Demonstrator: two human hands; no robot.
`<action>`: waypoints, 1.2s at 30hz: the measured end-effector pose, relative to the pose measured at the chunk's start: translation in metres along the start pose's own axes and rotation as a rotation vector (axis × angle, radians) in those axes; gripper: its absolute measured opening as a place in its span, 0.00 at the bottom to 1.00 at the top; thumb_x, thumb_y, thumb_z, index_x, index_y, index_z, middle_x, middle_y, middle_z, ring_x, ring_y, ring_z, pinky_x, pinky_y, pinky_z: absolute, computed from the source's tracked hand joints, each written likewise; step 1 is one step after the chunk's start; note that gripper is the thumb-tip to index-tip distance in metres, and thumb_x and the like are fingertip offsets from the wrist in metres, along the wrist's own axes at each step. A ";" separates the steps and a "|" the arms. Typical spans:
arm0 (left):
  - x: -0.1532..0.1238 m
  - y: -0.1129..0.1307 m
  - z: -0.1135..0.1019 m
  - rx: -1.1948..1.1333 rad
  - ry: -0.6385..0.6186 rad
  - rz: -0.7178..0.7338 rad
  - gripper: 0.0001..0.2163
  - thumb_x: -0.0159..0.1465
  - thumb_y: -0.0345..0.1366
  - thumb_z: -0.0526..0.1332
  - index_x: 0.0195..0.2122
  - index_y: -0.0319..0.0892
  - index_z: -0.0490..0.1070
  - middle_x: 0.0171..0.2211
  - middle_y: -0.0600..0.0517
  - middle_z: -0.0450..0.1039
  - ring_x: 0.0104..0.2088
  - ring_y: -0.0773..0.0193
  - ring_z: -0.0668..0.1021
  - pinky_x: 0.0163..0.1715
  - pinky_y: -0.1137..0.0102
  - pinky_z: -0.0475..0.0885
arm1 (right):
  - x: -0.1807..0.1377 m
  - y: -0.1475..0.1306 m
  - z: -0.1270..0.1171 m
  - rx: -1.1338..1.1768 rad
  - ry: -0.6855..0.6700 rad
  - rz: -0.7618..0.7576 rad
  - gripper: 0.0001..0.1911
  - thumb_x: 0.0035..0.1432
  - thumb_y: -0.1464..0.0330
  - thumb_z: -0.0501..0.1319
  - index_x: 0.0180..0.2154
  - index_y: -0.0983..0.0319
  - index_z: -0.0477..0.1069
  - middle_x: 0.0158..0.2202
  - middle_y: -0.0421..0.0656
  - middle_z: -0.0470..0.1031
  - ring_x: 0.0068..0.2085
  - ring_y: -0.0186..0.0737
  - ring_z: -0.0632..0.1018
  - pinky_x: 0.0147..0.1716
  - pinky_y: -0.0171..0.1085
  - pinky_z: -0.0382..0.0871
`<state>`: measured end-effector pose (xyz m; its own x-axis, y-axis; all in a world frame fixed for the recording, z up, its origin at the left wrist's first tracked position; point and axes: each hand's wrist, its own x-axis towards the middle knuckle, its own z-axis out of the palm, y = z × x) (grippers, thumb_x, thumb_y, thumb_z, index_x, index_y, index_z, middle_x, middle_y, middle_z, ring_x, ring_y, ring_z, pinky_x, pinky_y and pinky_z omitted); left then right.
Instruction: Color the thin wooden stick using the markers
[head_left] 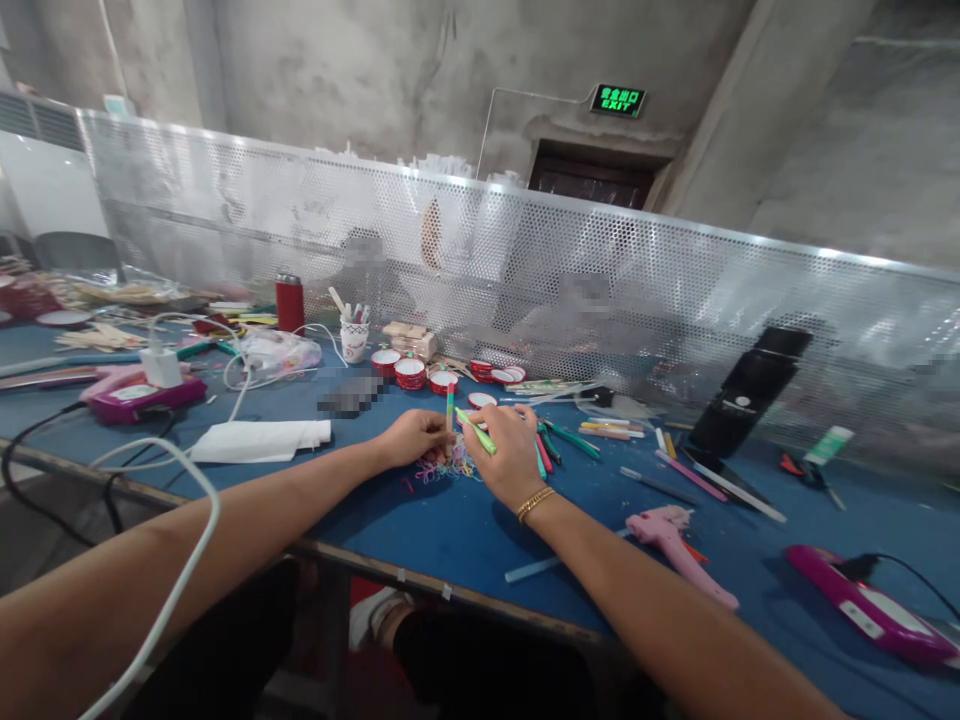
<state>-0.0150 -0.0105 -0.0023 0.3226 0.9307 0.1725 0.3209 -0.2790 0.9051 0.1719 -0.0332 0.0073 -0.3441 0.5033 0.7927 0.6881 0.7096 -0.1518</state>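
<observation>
Left hand (416, 437) pinches loose rubber bands (448, 470) — right hand (508, 455) grips a green stick (475, 432); other sticks (571, 437) lie scattered — seemingly early.

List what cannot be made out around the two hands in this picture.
All in the head view:
1. Left hand: its own knuckles hide the fingers, so its grip is unclear.
2. Right hand on the green stick: the back of the hand hides the fingers beneath.
3. Rubber bands: too small to count.
4. Blurred patch on the table: whatever lies there is masked.
5. Pink tool: cut off by the right edge.
</observation>
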 end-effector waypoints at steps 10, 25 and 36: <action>0.000 0.000 0.000 0.001 -0.003 0.000 0.16 0.56 0.48 0.65 0.25 0.40 0.66 0.20 0.55 0.74 0.21 0.66 0.77 0.21 0.74 0.70 | 0.000 0.000 0.001 -0.004 0.002 0.001 0.05 0.64 0.65 0.56 0.35 0.58 0.67 0.34 0.38 0.76 0.40 0.39 0.73 0.54 0.44 0.49; 0.000 0.000 0.000 0.011 -0.002 0.008 0.15 0.57 0.46 0.65 0.25 0.41 0.66 0.20 0.56 0.74 0.21 0.67 0.76 0.20 0.75 0.69 | 0.000 -0.001 0.002 0.017 0.010 -0.014 0.06 0.65 0.64 0.56 0.36 0.57 0.68 0.35 0.38 0.76 0.41 0.39 0.73 0.55 0.44 0.48; 0.001 -0.003 -0.001 0.009 0.001 0.001 0.14 0.58 0.45 0.64 0.25 0.40 0.67 0.20 0.54 0.75 0.21 0.66 0.77 0.21 0.74 0.70 | 0.001 0.001 0.001 -0.010 0.021 0.013 0.04 0.64 0.65 0.57 0.36 0.57 0.67 0.34 0.38 0.75 0.40 0.39 0.72 0.55 0.44 0.48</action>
<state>-0.0164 -0.0085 -0.0045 0.3216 0.9308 0.1739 0.3289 -0.2821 0.9013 0.1719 -0.0318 0.0074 -0.3220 0.5020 0.8027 0.6987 0.6981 -0.1564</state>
